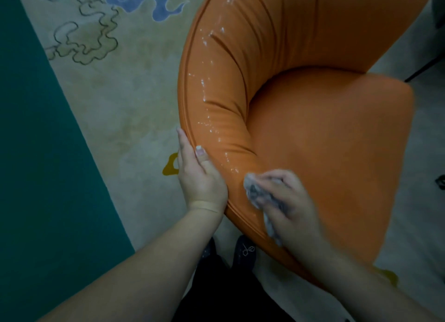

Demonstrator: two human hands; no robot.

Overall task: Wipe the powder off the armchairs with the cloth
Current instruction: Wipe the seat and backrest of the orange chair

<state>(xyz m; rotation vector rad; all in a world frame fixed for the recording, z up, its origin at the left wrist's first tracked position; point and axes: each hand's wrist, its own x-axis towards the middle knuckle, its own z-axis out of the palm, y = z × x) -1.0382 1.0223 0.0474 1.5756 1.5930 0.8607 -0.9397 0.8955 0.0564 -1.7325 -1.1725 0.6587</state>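
Note:
An orange armchair (325, 138) with a curved padded back fills the upper right. White powder (207, 85) runs in a speckled line along the top of its rounded backrest. My left hand (199, 174) rests on the outer edge of the backrest, thumb on top and fingers down the outside. My right hand (289, 196) grips a crumpled grey-white cloth (257, 194) and presses it on the backrest just below the lower end of the powder line; the hand looks motion-blurred.
A pale rug (115, 100) with blue and outlined cloud shapes lies left of the chair, next to a teal floor area (36, 177). My dark shoes (243, 252) stand by the chair's near edge. Thin black furniture legs (423, 68) show at the far right.

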